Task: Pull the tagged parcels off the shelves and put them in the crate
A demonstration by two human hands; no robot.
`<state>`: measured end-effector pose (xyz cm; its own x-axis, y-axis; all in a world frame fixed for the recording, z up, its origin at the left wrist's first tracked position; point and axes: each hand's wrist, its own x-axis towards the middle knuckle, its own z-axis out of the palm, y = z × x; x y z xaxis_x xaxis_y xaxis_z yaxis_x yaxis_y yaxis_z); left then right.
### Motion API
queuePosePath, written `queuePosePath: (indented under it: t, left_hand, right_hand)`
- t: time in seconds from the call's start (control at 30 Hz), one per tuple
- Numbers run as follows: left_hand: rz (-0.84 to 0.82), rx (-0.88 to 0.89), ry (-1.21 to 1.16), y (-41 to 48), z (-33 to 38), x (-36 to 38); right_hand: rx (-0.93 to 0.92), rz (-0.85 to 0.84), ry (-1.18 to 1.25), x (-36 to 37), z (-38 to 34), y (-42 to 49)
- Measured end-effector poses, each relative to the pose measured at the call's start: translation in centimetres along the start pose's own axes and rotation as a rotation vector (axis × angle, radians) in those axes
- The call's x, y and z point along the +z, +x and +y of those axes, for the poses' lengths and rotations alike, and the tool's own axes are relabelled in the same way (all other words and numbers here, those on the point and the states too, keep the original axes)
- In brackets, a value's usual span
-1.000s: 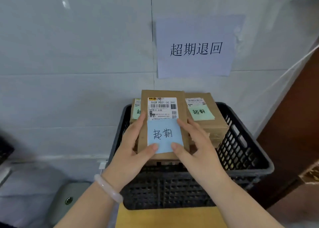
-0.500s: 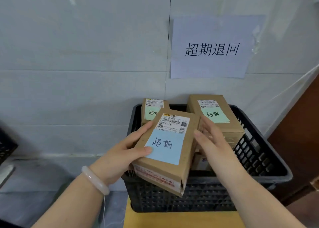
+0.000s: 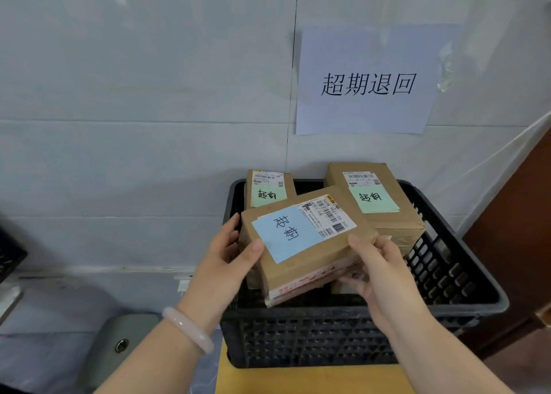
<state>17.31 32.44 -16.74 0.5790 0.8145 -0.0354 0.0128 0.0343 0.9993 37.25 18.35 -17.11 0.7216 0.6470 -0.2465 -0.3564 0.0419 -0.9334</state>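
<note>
Both hands clamp the parcel (image 3: 304,238): left hand (image 3: 229,262), right hand (image 3: 378,271); it hangs over the crate (image 3: 465,286), long axis crosswise.

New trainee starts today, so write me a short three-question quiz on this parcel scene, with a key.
1. True or false: the left hand and the right hand both hold the blue-tagged parcel.
2. Where is the paper sign? A) on the wall above the crate; B) on the crate's front; C) on the floor.
3. What colour are the tags on the rear-left parcel and the rear-right parcel?

Key: 1 true; 2 A; 3 green.
</note>
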Motion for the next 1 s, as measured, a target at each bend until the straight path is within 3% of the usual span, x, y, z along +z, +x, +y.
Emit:
queuePosePath:
  t: [0.1, 0.23, 0.37, 0.53, 0.67, 0.87, 1.0]
  left_hand:
    - [-0.08, -0.004, 0.055, -0.4, -0.3, 0.9]
    - [-0.058, -0.051, 0.041, 0.9, -0.3, -0.1]
    - [-0.163, -0.17, 0.086, 1.5, -0.4, -0.5]
    - [-0.186, -0.282, 0.338, 3.1, -0.5, -0.4]
    - [-0.242, -0.351, 0.655, 3.9, -1.0, -0.4]
    - [-0.325, -0.327, 0.87, 4.5, -1.3, 0.0]
    - [-0.376, -0.336, 0.996, 4.8, -1.5, 0.8]
  right_hand:
    - [0.001, 0.007, -0.1, 0.4, 0.6, -0.5]
    - [-0.063, -0.026, -0.448, -0.1, 0.1, -0.7]
    - [-0.106, -0.038, -0.693, -0.7, -0.7, 0.5]
    - [0.046, -0.216, -0.712, -0.7, -0.4, 2.1]
    - [0.06, -0.312, -0.866, -1.0, 0.3, 2.4]
    - [0.038, -0.294, -1.045, -1.3, 0.7, 3.0]
    - [0.049, -0.425, -1.171, -1.1, 1.0, 3.8]
